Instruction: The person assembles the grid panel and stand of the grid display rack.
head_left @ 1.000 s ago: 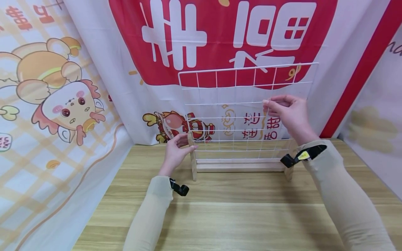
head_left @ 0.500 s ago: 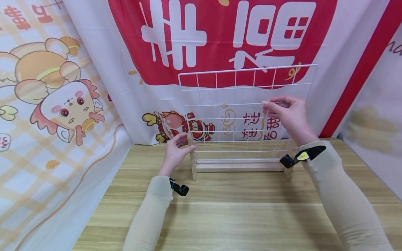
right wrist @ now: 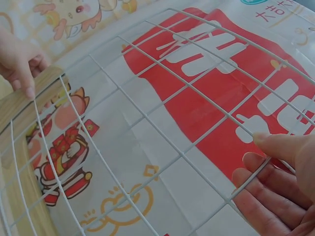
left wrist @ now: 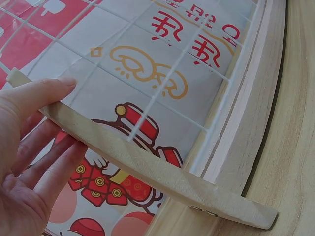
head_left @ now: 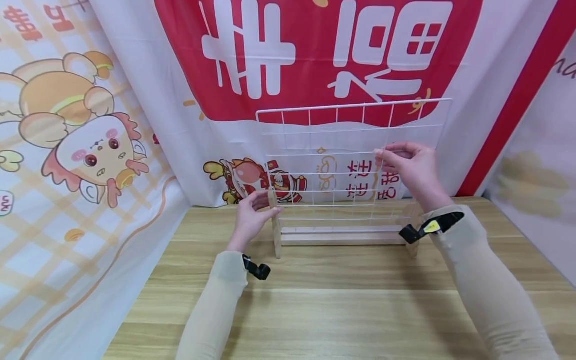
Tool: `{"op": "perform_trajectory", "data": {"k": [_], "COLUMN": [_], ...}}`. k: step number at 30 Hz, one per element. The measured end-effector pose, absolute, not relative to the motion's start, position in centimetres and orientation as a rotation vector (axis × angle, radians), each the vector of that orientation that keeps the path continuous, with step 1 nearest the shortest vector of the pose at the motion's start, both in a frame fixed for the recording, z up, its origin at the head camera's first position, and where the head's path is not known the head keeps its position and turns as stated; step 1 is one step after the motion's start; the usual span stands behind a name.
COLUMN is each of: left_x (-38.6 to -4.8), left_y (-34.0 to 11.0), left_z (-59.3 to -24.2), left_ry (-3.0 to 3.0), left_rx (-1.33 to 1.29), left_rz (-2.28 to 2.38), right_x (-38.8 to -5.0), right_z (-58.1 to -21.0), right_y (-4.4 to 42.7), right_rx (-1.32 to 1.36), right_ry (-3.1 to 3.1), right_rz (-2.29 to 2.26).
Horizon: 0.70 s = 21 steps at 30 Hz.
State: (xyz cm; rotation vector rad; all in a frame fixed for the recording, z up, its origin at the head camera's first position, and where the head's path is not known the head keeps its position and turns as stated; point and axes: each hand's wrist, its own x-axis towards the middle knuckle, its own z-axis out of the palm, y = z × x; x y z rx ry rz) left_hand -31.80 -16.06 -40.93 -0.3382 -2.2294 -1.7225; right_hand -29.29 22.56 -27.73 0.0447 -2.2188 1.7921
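A white wire grid panel (head_left: pixel 355 105) stands in a pale wooden stand with a long base bar (head_left: pixel 344 239) and an upright at each end. With thumb and fingers on either side, my left hand (head_left: pixel 252 217) holds the top of the left upright (left wrist: pixel 133 157). My right hand (head_left: pixel 414 167) pinches a wire of the grid right of its middle; the right wrist view shows the thumb (right wrist: pixel 280 147) in front and the fingers behind. The panel's right side is partly hidden by the right hand, as is the top of the right upright.
The stand is on a wood-grain table (head_left: pixel 324 320). Close behind it hangs a printed white and red cloth (head_left: pixel 315 60). Another cloth with a cartoon animal (head_left: pixel 81 130) covers the left side, and a white sheet (head_left: pixel 535 175) the right.
The panel's top edge has come down a little, more so at the right. My right hand has moved slightly down and left with it. The left hand stays on the upright.
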Motion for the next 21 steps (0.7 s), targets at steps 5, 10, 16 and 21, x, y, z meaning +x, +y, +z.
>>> {"op": "perform_trajectory", "data": {"k": [5, 10, 16, 21], "left_x": [-31.8, -31.9, -31.7, -31.2], "left_y": [-16.1, -16.1, -16.0, -15.5], "left_z": [-40.9, -41.0, -40.8, -38.9], "left_ry": [-2.223, -2.232, -2.239, -2.115], "left_rx": [-0.341, -0.331, -0.337, -0.35], "left_rz": [-1.735, -1.728, -1.703, -1.724], "right_x": [-29.3, -29.3, -29.3, -29.4], "right_z": [-28.5, -28.9, -29.1, -29.3], "right_y": [22.5, 22.4, 22.3, 22.3], "right_rx": [0.052, 0.065, 0.067, 0.077], "right_ry": [-2.236, -2.221, -2.201, -2.18], "right_rz": [1.761, 1.755, 1.757, 1.763]}}
